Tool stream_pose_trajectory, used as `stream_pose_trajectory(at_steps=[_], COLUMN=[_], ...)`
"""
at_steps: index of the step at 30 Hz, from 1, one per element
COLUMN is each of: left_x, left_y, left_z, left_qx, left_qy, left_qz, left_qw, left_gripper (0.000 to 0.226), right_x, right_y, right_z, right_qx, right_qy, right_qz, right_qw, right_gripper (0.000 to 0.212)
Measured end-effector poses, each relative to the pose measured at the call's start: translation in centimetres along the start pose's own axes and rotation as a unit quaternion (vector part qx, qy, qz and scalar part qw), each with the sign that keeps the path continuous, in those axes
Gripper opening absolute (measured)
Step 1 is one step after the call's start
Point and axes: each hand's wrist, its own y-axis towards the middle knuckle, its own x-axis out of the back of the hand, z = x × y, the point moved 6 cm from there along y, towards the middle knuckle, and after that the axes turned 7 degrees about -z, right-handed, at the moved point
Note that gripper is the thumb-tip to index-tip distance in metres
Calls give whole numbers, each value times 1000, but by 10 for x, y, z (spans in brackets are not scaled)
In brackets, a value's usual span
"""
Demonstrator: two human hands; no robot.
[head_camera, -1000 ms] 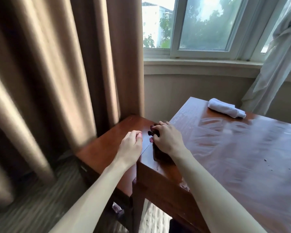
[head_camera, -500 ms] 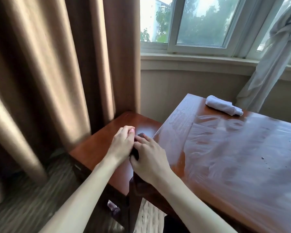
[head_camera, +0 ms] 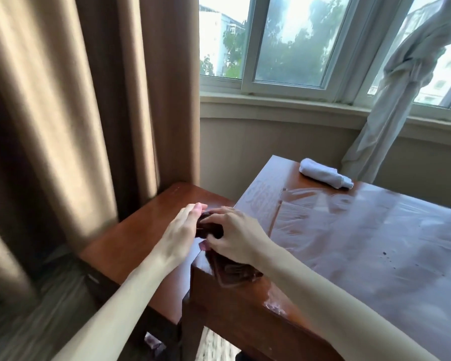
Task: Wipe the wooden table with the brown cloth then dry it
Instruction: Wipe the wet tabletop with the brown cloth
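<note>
The wooden table (head_camera: 375,243) fills the right of the view, its glossy top streaked with wet wipe marks. At its near left corner my right hand (head_camera: 235,237) grips the dark brown cloth (head_camera: 210,229), fingers curled over it. My left hand (head_camera: 181,230) presses against the cloth's left side with straight fingers, just off the table's edge. Most of the cloth is hidden between the two hands. A rolled white cloth (head_camera: 324,173) lies at the table's far edge.
A lower wooden side table (head_camera: 141,238) stands against the left edge of the main table. Brown curtains (head_camera: 71,113) hang at the left. A tied white curtain (head_camera: 399,100) hangs behind the far edge, below the window (head_camera: 292,43). Small dark specks (head_camera: 384,252) dot the tabletop.
My right hand slid the cloth toward the table's left edge, and my left hand came in from the left until it touched the cloth. The camera shifted slightly.
</note>
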Motion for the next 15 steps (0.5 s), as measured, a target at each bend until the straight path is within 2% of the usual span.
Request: stream_pose_trajectory(at_steps=[4,9,15], left_x=[-28,-70,-142], left_y=[15,55,115], left_z=[-17,-30,-33], left_qx=[-43,-111,-174], left_qy=[98,153,242], left_qz=[34,36,84], left_qw=[994,981,951], left_gripper=[38,37,47], right_x=[7,-1,18], right_y=[42,55,132], right_z=[-54,-90,-215], right_qx=[-138,-138,-239], right_qy=[-55,6,-67], right_qz=[-34,-17,-61], right_qw=[988,990,967], right_gripper=[43,51,43])
